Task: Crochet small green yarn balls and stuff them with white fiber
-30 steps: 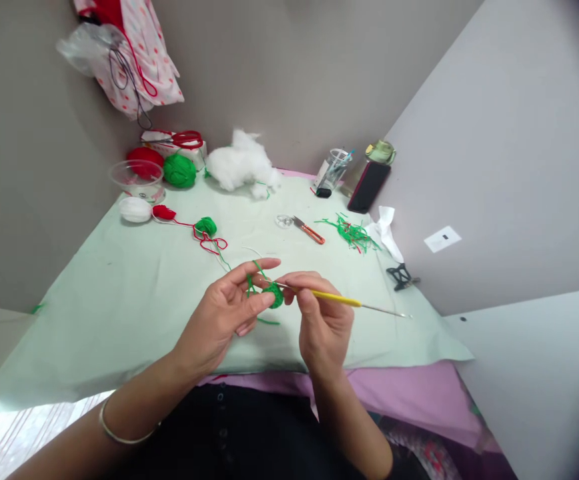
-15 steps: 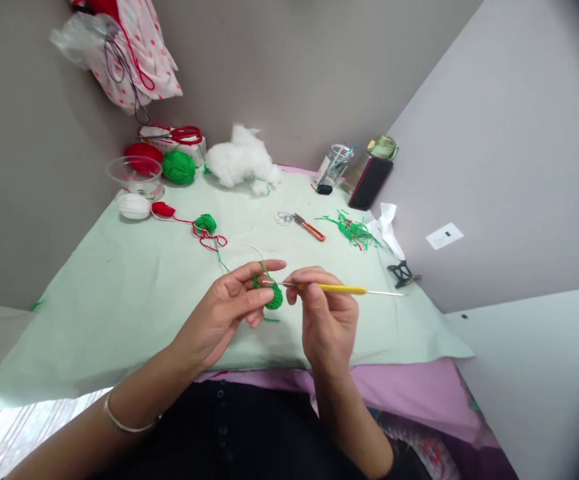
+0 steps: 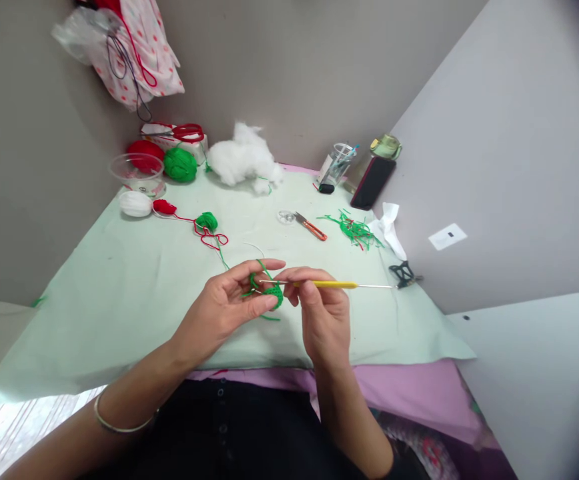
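Observation:
My left hand (image 3: 229,297) pinches a small green crochet piece (image 3: 275,293) between thumb and fingers. Green yarn runs over its outstretched index finger. My right hand (image 3: 322,307) is closed round a crochet hook (image 3: 337,285) with a yellow handle, held level like a pen. The hook's metal tip lies at the top of the green piece, by the yarn on my left fingers; whether it passes through a stitch I cannot tell. A small green yarn ball (image 3: 206,221) lies beyond my left hand, with a strand leading down towards it.
Along the back are a green ball (image 3: 180,165), a plastic tub (image 3: 138,179), white stuffing (image 3: 243,157), a cup (image 3: 337,165), a bottle (image 3: 382,150) and a phone (image 3: 373,183). Orange thread snips (image 3: 311,227) lie near green yarn scraps (image 3: 354,230). Walls bound the table.
My right hand has shifted slightly left, carrying the hook further across the green piece. My left thumb has moved a little to the right over the piece.

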Demonstrator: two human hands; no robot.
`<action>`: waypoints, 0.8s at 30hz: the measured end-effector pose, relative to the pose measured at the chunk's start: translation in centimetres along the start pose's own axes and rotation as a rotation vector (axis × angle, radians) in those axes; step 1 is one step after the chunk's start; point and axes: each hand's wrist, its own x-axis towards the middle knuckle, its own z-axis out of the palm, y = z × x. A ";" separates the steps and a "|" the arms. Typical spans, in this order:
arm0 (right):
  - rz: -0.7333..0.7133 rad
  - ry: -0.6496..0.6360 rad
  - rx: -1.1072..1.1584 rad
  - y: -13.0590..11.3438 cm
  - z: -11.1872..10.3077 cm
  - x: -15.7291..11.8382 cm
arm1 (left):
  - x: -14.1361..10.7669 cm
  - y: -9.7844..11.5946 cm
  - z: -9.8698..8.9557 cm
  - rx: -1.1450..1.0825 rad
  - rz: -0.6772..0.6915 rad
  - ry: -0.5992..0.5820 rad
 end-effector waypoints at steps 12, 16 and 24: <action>-0.004 0.011 0.096 -0.5 0.0 0.1 | -0.2 0.0 -0.4 0.094 0.037 0.014; -0.114 -0.022 -0.095 -1.0 -0.2 -0.2 | -0.4 0.4 -0.2 0.224 0.065 0.061; -0.449 -0.160 -0.569 -2.0 0.0 -1.0 | -0.5 -0.1 -0.1 0.692 0.487 0.144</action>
